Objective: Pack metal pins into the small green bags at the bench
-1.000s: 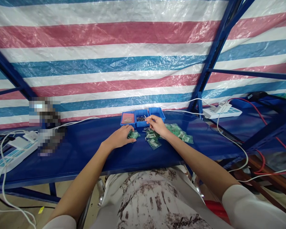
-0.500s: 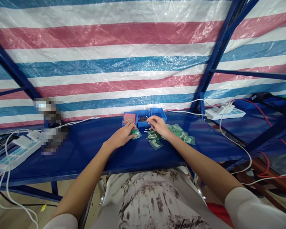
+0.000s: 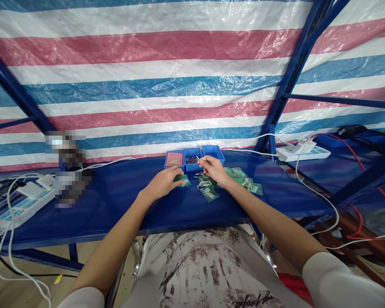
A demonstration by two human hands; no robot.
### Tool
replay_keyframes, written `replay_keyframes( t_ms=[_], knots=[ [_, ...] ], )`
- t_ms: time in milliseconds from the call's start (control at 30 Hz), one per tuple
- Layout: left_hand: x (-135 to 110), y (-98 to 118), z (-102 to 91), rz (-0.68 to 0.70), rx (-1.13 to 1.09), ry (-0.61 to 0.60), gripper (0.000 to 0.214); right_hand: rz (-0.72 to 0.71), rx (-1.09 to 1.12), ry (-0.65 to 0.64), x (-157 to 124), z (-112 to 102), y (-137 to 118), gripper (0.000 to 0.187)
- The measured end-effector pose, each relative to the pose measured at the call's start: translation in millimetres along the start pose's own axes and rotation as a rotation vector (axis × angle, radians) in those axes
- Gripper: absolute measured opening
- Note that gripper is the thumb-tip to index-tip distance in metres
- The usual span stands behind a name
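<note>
My left hand (image 3: 163, 183) is closed on a small green-tinted plastic bag (image 3: 184, 180), its fingertips curled over the bag's near side. Across from it, my right hand (image 3: 214, 169) pinches at the front right of the middle blue bin (image 3: 193, 166); a thin light metal piece (image 3: 197, 158) shows at the fingertips. Dark, thin small metal parts (image 3: 191, 160) fill that bin. Several loose slender pieces (image 3: 200, 174) lie on the table below my right fingers. Small packed bags (image 3: 209, 193) lie under and beside my right wrist.
A left blue bin (image 3: 167, 164) holds a flat reddish piece (image 3: 174, 158); a right blue bin (image 3: 213, 149) adjoins the middle one. More green bags (image 3: 240, 176) lie to the right. White power strips (image 3: 25, 205) and cables flank the blue table (image 3: 122, 188). A striped sheet (image 3: 167, 92) hangs behind.
My left hand has shifted very slightly and its fingers have settled lower over the bag. My right hand stays almost still at the middle bin.
</note>
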State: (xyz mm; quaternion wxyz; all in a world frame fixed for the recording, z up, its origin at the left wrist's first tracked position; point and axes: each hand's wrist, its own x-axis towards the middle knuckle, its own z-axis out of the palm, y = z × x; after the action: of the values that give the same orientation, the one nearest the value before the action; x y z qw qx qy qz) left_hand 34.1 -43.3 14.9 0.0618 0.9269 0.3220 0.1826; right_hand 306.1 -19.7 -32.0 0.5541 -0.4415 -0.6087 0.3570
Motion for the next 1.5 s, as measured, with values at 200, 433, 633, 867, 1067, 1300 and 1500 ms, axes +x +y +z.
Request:
replay_keyframes(
  t_ms=[200, 433, 633, 867, 1067, 1300, 1500],
  knots=[
    [0.4, 0.4, 1.3, -0.026, 0.029, 0.018, 0.031, 0.000, 0.004, 0.002, -0.2, 0.4, -0.6, 0.047],
    [1.9, 0.2, 4.5, 0.035, 0.021, 0.071, 0.037, -0.002, 0.013, -0.007, -0.7, 0.3, -2.7, 0.049],
    [2.1, 0.4, 5.0, 0.060, 0.013, 0.088, 0.037, 0.001, 0.024, -0.001, -0.7, 0.8, -2.6, 0.047],
    [1.8, -1.0, 5.8, 0.093, -0.017, 0.079, 0.031, 0.006, 0.025, -0.003, 0.1, 0.6, 0.1, 0.045],
    [0.8, -1.4, 5.6, 0.090, -0.042, 0.065, 0.026, 0.009, 0.012, -0.007, 0.0, 0.3, 0.9, 0.043],
    [-0.2, -6.1, 8.1, 0.076, -0.042, 0.039, 0.027, 0.019, 0.022, 0.000, 0.3, 0.8, -1.1, 0.043],
    [0.7, -3.8, 6.1, 0.087, -0.046, 0.044, 0.023, 0.010, 0.010, 0.005, 0.4, 0.8, -1.2, 0.044]
  ],
)
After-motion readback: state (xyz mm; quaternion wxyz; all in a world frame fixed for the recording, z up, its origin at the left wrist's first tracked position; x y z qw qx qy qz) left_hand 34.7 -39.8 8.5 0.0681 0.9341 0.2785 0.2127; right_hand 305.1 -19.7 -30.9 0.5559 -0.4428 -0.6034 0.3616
